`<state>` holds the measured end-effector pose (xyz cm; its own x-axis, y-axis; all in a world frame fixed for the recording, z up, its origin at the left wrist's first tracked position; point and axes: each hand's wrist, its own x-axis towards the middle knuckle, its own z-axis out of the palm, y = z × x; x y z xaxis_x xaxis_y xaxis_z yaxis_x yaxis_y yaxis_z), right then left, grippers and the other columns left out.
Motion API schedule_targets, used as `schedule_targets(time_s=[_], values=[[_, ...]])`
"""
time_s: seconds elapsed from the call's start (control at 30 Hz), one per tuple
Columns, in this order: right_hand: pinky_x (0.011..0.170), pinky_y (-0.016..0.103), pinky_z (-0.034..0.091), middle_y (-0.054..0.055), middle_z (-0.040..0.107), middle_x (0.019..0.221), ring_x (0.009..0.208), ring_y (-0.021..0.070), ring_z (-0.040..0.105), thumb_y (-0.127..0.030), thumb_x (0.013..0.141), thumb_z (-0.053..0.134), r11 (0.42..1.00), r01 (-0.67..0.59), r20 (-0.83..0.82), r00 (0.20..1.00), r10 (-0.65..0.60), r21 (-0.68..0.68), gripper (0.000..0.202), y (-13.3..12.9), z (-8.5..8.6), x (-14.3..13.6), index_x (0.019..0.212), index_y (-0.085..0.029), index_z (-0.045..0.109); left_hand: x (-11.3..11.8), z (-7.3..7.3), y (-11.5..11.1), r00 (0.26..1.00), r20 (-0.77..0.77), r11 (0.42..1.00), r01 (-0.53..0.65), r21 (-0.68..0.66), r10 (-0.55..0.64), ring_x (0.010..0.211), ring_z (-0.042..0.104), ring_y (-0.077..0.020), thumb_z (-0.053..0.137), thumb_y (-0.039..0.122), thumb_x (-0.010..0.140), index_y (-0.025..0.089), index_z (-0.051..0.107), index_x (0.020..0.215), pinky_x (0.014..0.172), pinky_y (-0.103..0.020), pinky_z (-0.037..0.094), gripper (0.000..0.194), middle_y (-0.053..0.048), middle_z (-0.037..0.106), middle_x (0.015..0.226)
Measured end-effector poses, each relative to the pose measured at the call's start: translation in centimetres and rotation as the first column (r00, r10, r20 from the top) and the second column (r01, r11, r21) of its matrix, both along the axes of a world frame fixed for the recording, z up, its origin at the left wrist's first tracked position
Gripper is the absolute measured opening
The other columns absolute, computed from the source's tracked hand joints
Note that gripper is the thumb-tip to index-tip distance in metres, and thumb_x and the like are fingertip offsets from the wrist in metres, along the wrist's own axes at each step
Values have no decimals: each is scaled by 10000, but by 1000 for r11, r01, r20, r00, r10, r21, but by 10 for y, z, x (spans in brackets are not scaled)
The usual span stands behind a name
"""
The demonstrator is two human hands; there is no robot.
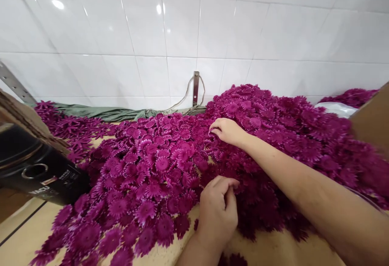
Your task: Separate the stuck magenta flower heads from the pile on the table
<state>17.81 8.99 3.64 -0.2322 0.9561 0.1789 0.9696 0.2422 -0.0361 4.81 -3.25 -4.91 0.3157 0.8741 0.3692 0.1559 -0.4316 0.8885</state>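
At the bottom centre, the left hand (pixel 217 207) is loosely curled, thumb close to the forefinger; whether it holds anything cannot be told. Under it lies a tan tabletop (pixel 273 247). At the left edge, a black bottle (pixel 45 173) tilts. Purple flowers (pixel 162 163) cover the middle, heaped higher at right. Among them, at centre, the right hand (pixel 227 131) has its fingertips bunched, their hold unclear. Behind runs green cloth (pixel 91 113) below a white tiled wall (pixel 180 25).

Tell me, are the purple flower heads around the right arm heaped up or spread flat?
Heaped up: the purple flower heads overlap, their mound rising before the tiled wall.
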Motion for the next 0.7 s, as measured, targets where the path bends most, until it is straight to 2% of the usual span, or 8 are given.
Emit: schedule_targets(time_s=[0.07, 0.13, 0.2, 0.3, 0.37, 0.43, 0.57, 0.7], values=[[810, 260, 393, 68, 664, 957, 875, 170, 575, -203, 844, 439, 999, -5, -117, 993, 9, 34, 236, -28, 6, 1, 927, -160, 656, 0, 1, 2, 993, 102, 995, -51, -86, 60, 802, 578, -174, 466, 166, 800, 171, 602, 957, 740, -291, 443, 208, -65, 636, 873], [703, 256, 407, 52, 666, 820, 744, 157, 577, -228, 836, 445, 998, -28, -278, 960, 40, 49, 199, -60, 3, 1, 811, -163, 631, -1, 2, 3, 971, 213, 975, -65, -211, 110, 813, 575, -169, 504, 264, 800, 160, 556, 1034, 737, -280, 447, 261, -72, 623, 919], [602, 249, 383, 30, 617, 671, 626, 145, 537, -237, 831, 428, 999, -30, -362, 931, 42, 38, 217, -91, -11, 1, 669, -175, 558, -3, 4, 3, 955, 271, 955, -39, -293, 123, 795, 571, -163, 520, 332, 790, 153, 550, 1006, 714, -266, 447, 281, -63, 618, 892], [538, 245, 343, 14, 535, 573, 544, 135, 477, -241, 839, 366, 997, 54, -402, 915, -31, 47, 275, -125, -38, 2, 572, -200, 417, -5, 5, 1, 978, 203, 960, 5, -279, 54, 716, 544, -149, 519, 371, 784, 153, 566, 844, 669, -253, 429, 232, -31, 596, 770], [522, 242, 332, 8, 511, 553, 517, 128, 453, -247, 847, 321, 992, 115, -450, 889, -81, 47, 292, -138, -50, 2, 559, -210, 358, -4, 4, -1, 992, 123, 969, 17, -247, 14, 689, 524, -143, 533, 352, 769, 153, 567, 792, 660, -254, 417, 203, -21, 583, 730], [507, 242, 313, 2, 494, 532, 496, 121, 429, -275, 848, 309, 987, 154, -499, 860, -111, 46, 310, -145, -56, 1, 544, -212, 330, -2, 4, -3, 993, 113, 966, 48, -252, -20, 701, 523, -145, 546, 331, 750, 152, 572, 813, 671, -257, 419, 191, -22, 587, 745], [488, 244, 286, -4, 462, 498, 479, 114, 397, -389, 854, 307, 982, 191, -630, 761, -153, -8, 383, -153, -57, 0, 520, -207, 349, 4, 5, -12, 982, 169, 955, 132, -266, -88, 737, 537, -151, 562, 307, 715, 157, 574, 877, 690, -258, 433, 221, -28, 605, 795], [508, 243, 308, -4, 466, 541, 518, 117, 413, -425, 855, 305, 987, 138, -776, 614, -146, -76, 381, -162, -58, 2, 563, -198, 395, 12, 11, -20, 987, 139, 977, 103, -184, -78, 777, 552, -159, 604, 257, 675, 165, 590, 891, 730, -256, 426, 235, -31, 630, 832]])
